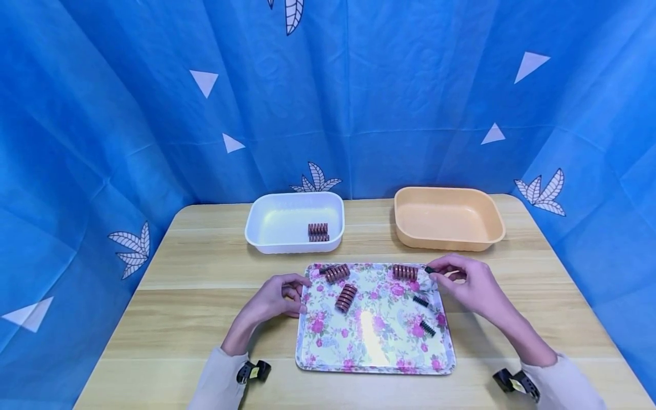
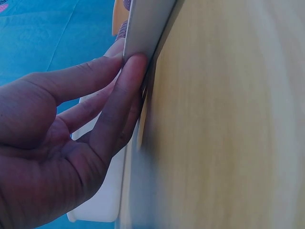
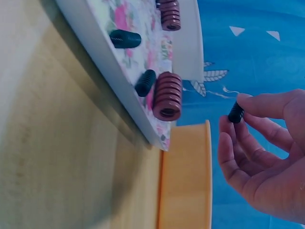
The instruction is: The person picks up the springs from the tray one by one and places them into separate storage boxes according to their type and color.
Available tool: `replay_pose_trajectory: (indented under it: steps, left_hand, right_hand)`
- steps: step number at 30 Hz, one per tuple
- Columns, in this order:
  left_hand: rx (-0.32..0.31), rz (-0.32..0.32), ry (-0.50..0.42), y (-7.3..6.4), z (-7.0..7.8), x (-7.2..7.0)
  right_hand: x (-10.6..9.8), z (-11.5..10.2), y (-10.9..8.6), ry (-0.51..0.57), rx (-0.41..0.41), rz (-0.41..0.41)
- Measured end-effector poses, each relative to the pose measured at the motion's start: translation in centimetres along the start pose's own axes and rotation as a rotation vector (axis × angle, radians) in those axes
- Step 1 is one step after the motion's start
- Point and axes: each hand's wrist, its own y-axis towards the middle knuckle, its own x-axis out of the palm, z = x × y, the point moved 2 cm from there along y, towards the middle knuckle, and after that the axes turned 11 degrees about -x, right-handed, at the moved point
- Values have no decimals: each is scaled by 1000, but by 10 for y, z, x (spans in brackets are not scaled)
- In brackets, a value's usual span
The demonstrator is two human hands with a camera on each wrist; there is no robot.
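My right hand [image 1: 468, 279] pinches a small dark green coil spring [image 3: 236, 112] between thumb and fingertips, above the tray's far right corner. My left hand [image 1: 277, 296] grips the left edge of the flower-patterned tray [image 1: 328, 347]; in the left wrist view its thumb and fingers [image 2: 131, 71] lie against the tray's side. Lying on the tray are thick brown coil springs, one left of centre [image 1: 346, 298], one at the far left [image 1: 337, 273] and one at the far right [image 1: 405, 273]. Small dark springs lie at the right [image 1: 421, 300] and lower right [image 1: 427, 328]; another [image 1: 324, 270] is partly hidden.
Behind the tray at left stands a white bin [image 1: 266, 249] with brown springs [image 1: 318, 232] inside. To its right is an orange bin [image 1: 446, 245] with no springs visible in it. A blue curtain [image 1: 348, 114] hangs behind the wooden table [image 1: 169, 319].
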Motion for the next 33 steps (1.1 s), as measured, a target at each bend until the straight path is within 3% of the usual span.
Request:
replay_pose_trajectory:
  steps: [10, 24, 33]
  left_hand:
    - [8, 10, 6, -1, -1, -1]
    - [6, -1, -8, -1, 0, 0]
    - [5, -6, -13, -1, 2, 1]
  right_hand:
    - [-16, 3, 20, 5, -60, 50]
    - [-39, 12, 51, 52, 23, 69]
    - [-52, 22, 67, 18, 38, 92]
